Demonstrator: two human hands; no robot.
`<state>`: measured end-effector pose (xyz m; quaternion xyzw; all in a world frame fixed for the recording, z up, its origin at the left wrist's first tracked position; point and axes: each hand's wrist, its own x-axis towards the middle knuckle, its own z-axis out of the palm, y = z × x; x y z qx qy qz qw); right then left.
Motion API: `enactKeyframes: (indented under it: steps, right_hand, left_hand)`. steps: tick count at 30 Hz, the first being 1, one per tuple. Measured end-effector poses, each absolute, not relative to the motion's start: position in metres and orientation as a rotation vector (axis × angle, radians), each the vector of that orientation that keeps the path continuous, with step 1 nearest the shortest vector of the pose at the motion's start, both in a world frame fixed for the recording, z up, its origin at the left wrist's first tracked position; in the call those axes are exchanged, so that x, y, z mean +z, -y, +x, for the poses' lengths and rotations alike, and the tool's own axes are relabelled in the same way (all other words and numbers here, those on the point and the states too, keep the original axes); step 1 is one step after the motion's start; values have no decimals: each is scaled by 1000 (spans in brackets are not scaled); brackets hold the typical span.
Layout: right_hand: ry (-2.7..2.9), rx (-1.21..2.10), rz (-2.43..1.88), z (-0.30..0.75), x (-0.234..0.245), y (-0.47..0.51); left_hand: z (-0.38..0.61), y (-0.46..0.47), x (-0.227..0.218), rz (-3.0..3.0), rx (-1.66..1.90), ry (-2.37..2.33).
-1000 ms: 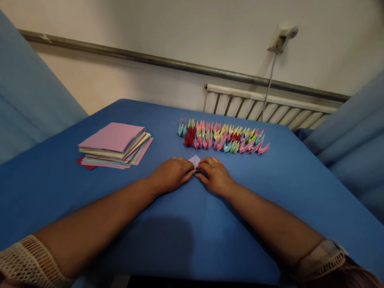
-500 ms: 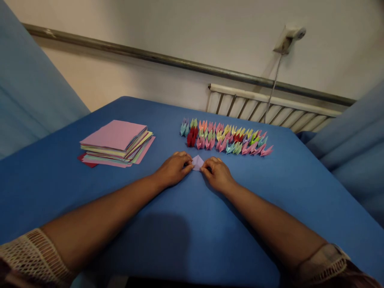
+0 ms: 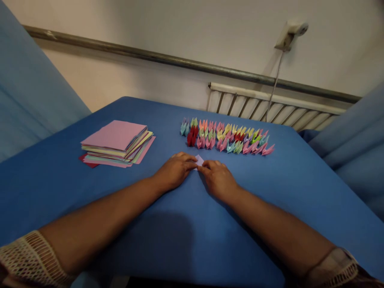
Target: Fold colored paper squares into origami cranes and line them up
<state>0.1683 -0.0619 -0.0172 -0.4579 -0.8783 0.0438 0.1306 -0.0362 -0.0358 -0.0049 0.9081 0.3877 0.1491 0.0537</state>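
A small folded piece of pale lilac origami paper [image 3: 199, 160] lies on the blue table, its pointed end facing away from me. My left hand [image 3: 177, 170] grips its left side, with the thumb and fingers pressed on the paper. From the right, my right hand [image 3: 218, 176] pinches the paper's near right part. The two thumbs almost meet over the lower part of the sheet, so only its upper portion shows. Just beyond my hands stand rows of folded paper cranes [image 3: 222, 138] in pink, red, yellow, green and blue.
A stack of square coloured paper [image 3: 118, 136], pink on top, sits on the left of the blue-covered table [image 3: 150, 248]. Behind the table are a wall rail [image 3: 156, 56] and a white radiator [image 3: 270, 102]. Blue curtains [image 3: 357, 148] hang at both sides.
Both hands have drawn closer together over the lilac paper. The thumbs now cover its lower part, and less of it shows than before. The cranes and the stack have stayed put.
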Motion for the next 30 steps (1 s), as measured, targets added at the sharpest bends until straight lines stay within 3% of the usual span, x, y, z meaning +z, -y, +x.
enactKeyframes:
  steps: [19, 30]
  right_hand:
    - [2600, 103, -1338, 171, -16, 63]
    - [2568, 104, -1321, 166, -14, 62]
  left_hand:
    - [-31, 54, 6, 2862, 193, -1247]
    - [-34, 32, -10, 2485, 533, -1719]
